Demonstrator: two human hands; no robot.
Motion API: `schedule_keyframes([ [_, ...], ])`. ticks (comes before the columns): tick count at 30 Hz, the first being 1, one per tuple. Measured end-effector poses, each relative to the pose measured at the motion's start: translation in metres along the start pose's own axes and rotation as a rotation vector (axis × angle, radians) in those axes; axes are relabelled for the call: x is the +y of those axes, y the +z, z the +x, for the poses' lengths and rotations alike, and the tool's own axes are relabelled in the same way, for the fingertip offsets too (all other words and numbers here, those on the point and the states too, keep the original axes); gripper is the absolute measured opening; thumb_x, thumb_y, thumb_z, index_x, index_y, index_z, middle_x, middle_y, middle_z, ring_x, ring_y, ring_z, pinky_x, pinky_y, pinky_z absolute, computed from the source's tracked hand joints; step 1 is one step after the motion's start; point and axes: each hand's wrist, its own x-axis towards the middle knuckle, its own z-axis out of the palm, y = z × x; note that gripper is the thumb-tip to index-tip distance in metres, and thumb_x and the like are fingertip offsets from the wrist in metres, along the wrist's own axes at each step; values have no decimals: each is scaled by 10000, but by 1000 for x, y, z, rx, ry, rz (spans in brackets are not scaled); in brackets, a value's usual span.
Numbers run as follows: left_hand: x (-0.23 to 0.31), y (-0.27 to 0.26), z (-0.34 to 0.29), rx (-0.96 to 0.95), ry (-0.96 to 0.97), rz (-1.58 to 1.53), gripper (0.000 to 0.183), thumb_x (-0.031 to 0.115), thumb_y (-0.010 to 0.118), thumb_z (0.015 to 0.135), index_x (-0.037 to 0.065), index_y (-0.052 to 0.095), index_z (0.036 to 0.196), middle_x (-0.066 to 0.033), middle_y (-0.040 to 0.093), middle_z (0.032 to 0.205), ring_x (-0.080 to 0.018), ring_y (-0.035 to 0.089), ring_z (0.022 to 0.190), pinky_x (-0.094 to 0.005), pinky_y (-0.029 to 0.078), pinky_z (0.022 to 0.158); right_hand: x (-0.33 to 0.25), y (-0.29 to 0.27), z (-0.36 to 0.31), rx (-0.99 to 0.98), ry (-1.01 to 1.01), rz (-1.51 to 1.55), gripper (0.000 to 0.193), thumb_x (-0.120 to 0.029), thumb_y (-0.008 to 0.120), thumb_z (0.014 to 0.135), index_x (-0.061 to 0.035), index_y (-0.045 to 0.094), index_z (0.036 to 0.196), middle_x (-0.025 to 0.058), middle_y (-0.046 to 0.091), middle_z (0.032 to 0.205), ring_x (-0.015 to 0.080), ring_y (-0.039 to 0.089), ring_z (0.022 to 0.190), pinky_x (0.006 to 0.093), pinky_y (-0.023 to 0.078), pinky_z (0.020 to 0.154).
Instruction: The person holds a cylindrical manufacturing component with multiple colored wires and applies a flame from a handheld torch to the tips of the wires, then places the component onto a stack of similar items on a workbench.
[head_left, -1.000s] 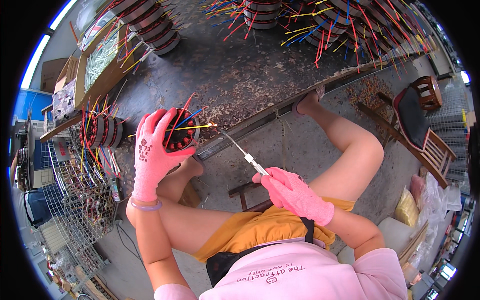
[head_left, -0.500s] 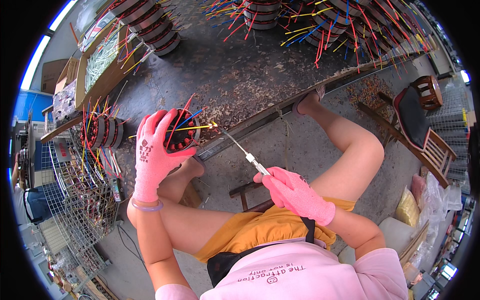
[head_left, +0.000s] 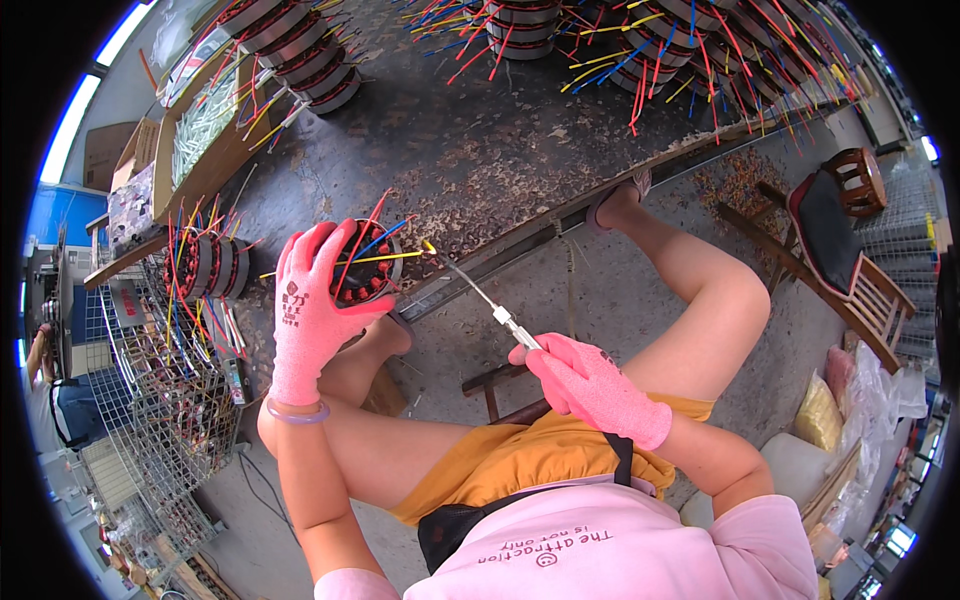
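My left hand, in a pink coated glove, is wrapped round a motor stator at the table's near edge. Red, blue and yellow leads stick out of its red-and-black windings. A yellow lead runs right from the stator. My right hand, gloved alike, is closed round the white handle of a slim tool with a thin metal shaft. The tool's tip points up and left, close by the lead's curled end; whether they touch is too small to tell.
A second stator sits left of my left hand. Stacked stators with coloured leads stand along the far side of the worn dark table. At left are a wooden box of pale sleeves and a wire rack; a chair stands right.
The yellow lead's end now shows a clearer curl by the tool's tip. Both hands keep nearly the same place and hold.
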Motion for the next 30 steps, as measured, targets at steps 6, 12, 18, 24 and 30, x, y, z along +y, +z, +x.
schedule_keyframes([
  [6, 0, 0, -1, 1, -3, 10, 854, 249, 882, 533, 104, 585, 1321, -150, 558, 1281, -384, 498, 1220, -484, 393, 1066, 1, 0, 0, 4, 13, -15, 303, -277, 488, 1041, -37, 603, 1186, -31, 449, 598, 44, 385, 493, 221, 286, 452],
  [12, 0, 0, 0, -1, 4, -1, 861, 247, 885, 530, 99, 581, 1323, -153, 557, 1281, -384, 507, 1202, -484, 400, 1054, 1, -1, 0, -4, 19, 5, 303, -282, 489, 1042, -40, 605, 1183, -32, 448, 601, 43, 383, 493, 223, 285, 449],
  [18, -1, 0, 0, 7, 25, 8, 866, 247, 885, 529, 94, 577, 1324, -156, 557, 1279, -383, 511, 1189, -483, 402, 1048, 0, -1, 0, 1, 23, 24, 301, -280, 482, 1041, -46, 605, 1185, -30, 448, 605, 42, 384, 499, 223, 278, 446],
  [24, 0, 0, -1, 6, 20, 8, 866, 247, 883, 530, 92, 576, 1325, -158, 553, 1286, -385, 506, 1199, -484, 398, 1053, 0, 1, -1, 10, 32, 25, 309, -288, 481, 1039, -45, 601, 1187, -33, 443, 602, 40, 379, 497, 221, 278, 449],
  [30, 1, 0, 0, 3, 8, 4, 852, 246, 880, 534, 87, 583, 1317, -160, 558, 1279, -386, 507, 1199, -483, 395, 1056, 0, -1, 0, -2, -15, -44, 307, -287, 476, 1042, -45, 597, 1189, -38, 445, 599, 37, 373, 492, 218, 278, 450],
])
